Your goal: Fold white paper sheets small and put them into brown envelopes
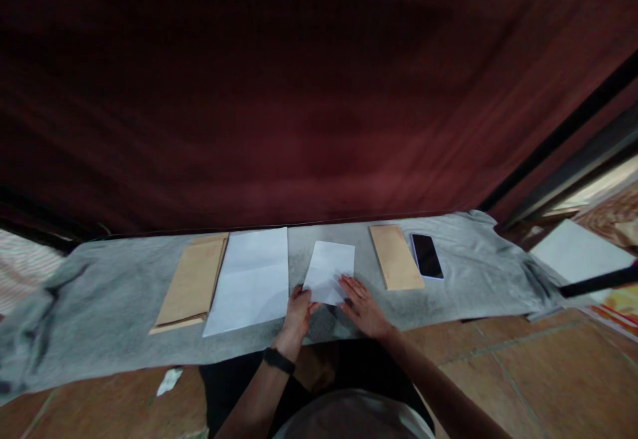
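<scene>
A small white sheet of paper (329,265), which looks folded, lies in front of me on the grey cloth. My left hand (299,309) grips its lower left corner between thumb and fingers. Flat on its lower right part rests my right hand (363,307), fingers stretched out. Just left of it lies a larger white sheet (254,283). Beyond that is a stack of brown envelopes (192,279). To the right of my right hand is a single brown envelope (396,258).
A smartphone (427,256) with a dark screen lies right of the single envelope. The grey cloth (478,273) covers a narrow bench against a dark red panel (319,127). Below is a tiled floor (493,366) with a scrap of white paper (169,381) on it.
</scene>
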`<state>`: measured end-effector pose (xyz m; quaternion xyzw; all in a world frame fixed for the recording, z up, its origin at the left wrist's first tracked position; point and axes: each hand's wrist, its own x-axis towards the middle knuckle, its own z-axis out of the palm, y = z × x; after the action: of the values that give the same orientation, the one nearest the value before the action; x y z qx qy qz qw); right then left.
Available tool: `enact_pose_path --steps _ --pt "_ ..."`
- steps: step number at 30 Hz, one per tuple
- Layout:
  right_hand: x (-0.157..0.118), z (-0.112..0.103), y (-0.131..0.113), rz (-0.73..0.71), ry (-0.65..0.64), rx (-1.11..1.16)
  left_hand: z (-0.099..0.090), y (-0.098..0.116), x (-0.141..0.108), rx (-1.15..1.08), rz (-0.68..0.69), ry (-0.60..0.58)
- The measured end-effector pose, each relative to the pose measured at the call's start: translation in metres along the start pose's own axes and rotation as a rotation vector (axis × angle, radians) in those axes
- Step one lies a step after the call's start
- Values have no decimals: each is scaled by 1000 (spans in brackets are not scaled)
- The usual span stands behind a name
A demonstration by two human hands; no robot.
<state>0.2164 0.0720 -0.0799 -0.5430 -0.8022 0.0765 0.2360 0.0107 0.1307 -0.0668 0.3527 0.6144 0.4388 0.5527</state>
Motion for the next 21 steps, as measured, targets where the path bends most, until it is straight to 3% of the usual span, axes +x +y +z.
enact_pose_path --steps 5,9,11,14,17,19,21 --pt "-14 -5 2 -66 -75 -13 9 -17 -23 -125 -66 57" --pt "-18 -4 9 -17 -106 -12 -6 -20 -37 -52 -55 61" --pt "-20 -3 11 -24 -126 -6 -16 -18 -45 191 115 87" --pt "-21 -1 11 -31 -142 3 -15 -9 -50 643 548 60" --pt "-20 0 9 -22 -149 9 16 1 -40 952 821 -200" --pt "-19 -1 9 -17 -151 16 44 5 -22 1106 910 -376" --pt "-18 -3 9 -27 -157 29 66 6 -1 1206 949 -473"
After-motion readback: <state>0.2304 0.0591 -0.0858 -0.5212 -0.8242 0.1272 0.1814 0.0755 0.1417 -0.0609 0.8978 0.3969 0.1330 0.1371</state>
